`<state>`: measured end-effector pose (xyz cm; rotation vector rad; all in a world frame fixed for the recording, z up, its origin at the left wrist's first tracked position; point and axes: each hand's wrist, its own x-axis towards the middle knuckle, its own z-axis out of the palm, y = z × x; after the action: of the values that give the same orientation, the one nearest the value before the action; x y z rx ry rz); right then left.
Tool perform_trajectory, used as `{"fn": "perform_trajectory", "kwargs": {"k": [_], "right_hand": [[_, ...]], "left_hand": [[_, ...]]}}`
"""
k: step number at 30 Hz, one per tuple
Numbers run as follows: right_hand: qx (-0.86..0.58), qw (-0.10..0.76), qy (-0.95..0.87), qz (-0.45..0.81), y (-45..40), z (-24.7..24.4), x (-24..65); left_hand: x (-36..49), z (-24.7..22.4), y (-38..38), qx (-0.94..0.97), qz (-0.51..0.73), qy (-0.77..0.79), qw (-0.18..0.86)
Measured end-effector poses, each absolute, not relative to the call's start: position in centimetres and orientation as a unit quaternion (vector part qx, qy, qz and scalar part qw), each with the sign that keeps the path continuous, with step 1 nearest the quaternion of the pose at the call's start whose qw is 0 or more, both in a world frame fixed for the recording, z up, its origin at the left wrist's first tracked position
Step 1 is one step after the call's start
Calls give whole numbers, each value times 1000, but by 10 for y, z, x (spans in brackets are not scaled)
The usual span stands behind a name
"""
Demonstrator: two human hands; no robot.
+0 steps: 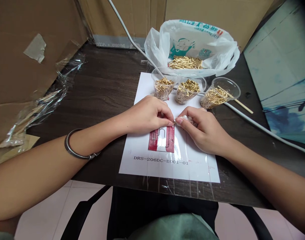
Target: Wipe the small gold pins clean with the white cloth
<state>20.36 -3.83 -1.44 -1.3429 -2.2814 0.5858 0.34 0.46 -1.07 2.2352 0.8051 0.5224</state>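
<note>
Head view. Both hands meet near the middle of the frame, low over a white sheet (132,150) on a dark table (104,76). Left hand (151,115): thumb and forefinger pressed together at the tips, apparently clamped on a tiny gold pin (174,122); detail too small to be sure. The pin sits at frame centre, between the two hands' fingertips. Right hand (205,130): thumb and forefinger pinched on a white wad (187,118), tips just beside the pin.

Below the left fingers, a red-and-white printed figure (161,140), partly covered; under it, "DRS-206DC-E001-01".

Beyond the hands, right of centre: left cup (156,78), middle cup (203,84) and right cup (234,88), all clear, holding gold pieces. A stick (242,105) juts rightward from the right cup. Upper right of centre, a white bag (217,55) gapes over more gold pieces (185,62).
</note>
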Motion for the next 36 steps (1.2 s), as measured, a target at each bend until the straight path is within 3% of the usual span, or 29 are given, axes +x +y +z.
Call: {"fn": "perform_trajectory", "kwargs": {"k": [20,36], "right_hand": [[-459,198,-857,122,-39,-13,197],[-483,180,-845,140,-37,-9,194]], "left_hand": [[4,-9,5,859,199,312,355],[6,-9,5,855,196,330,348]]}}
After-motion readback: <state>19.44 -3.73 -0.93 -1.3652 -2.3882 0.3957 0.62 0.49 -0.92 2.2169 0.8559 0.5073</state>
